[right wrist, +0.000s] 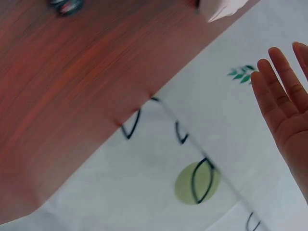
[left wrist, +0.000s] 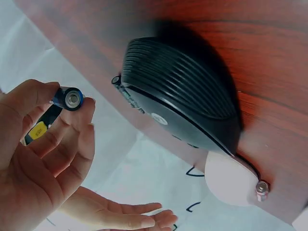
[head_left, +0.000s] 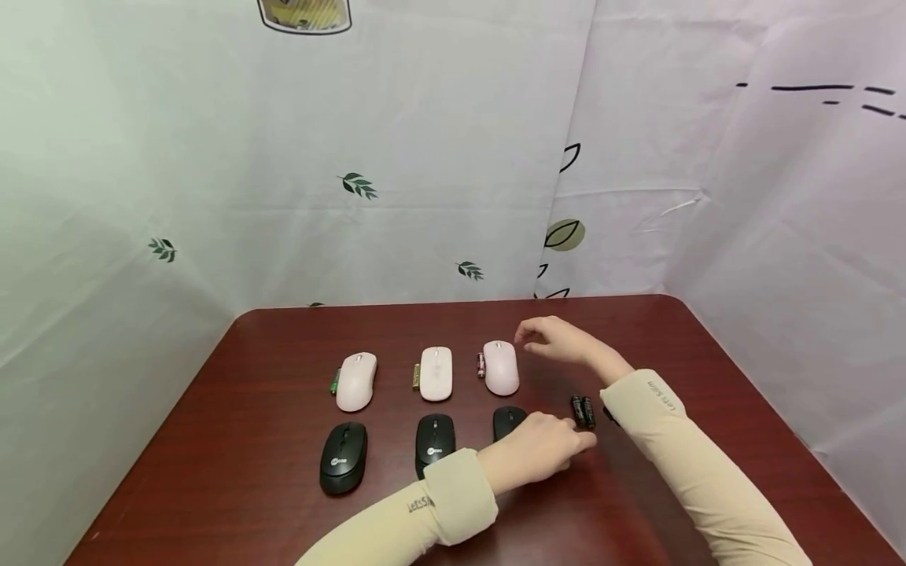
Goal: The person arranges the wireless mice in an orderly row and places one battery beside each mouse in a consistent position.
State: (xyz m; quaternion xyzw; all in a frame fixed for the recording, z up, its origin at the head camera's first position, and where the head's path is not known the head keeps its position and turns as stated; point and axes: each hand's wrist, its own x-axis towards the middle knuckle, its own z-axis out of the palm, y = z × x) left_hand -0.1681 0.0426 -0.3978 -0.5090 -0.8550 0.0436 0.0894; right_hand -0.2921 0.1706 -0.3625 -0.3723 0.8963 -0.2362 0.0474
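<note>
My left hand (head_left: 534, 452) is low over the table, to the right of the right-hand black mouse (head_left: 508, 420), partly covering that mouse. Thumb and fingers of this hand pinch a battery with a blue band (left wrist: 72, 98); a black battery with a yellow label (left wrist: 39, 129) lies against the fingers too. Just beyond it on the table lie two black batteries (head_left: 583, 412), side by side. My right hand (head_left: 559, 339), fingers loosely extended, hovers beside the pale pink mouse (head_left: 502, 368) at the back and holds nothing. A pink battery (head_left: 480, 365) lies along that mouse's left side.
Left of the pink mouse are a white mouse (head_left: 436, 373) with a gold battery (head_left: 416, 377) and another pale mouse (head_left: 356, 382) with a green battery (head_left: 335, 381). In front sit two more black mice, one central (head_left: 435, 440), one left (head_left: 343, 458). White cloth (head_left: 425, 118) surrounds the table.
</note>
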